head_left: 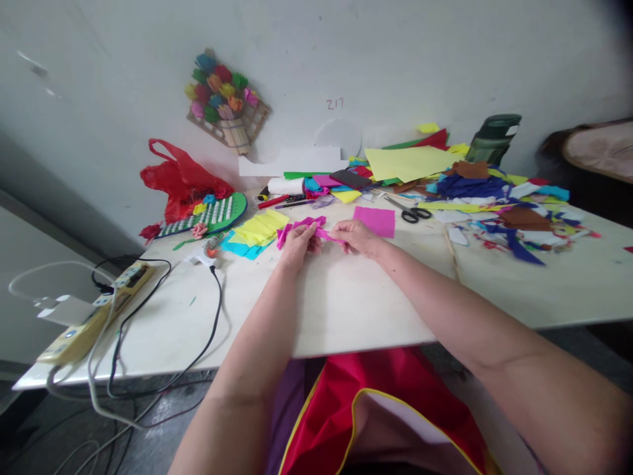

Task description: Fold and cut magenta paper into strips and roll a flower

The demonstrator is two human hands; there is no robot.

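Observation:
Over the white table (346,310), my left hand (299,244) pinches a crumpled strip of magenta crepe paper (324,233). My right hand (355,236) has its fingers closed on the other end of that strip. More of the pleated magenta paper sticks out beyond my left fingers. Just behind my right hand lies a flat magenta paper square (380,222). To the left of my left hand are yellow paper sheets (260,227) on top of blue sheets (244,246).
Black-handled scissors (414,214) lie behind my right forearm. Colourful paper scraps (514,218) cover the right side. A glue gun (210,254) with a black cord and a power strip (93,323) are at left. A red plastic bag (180,175) and a green bottle (493,140) stand at the back.

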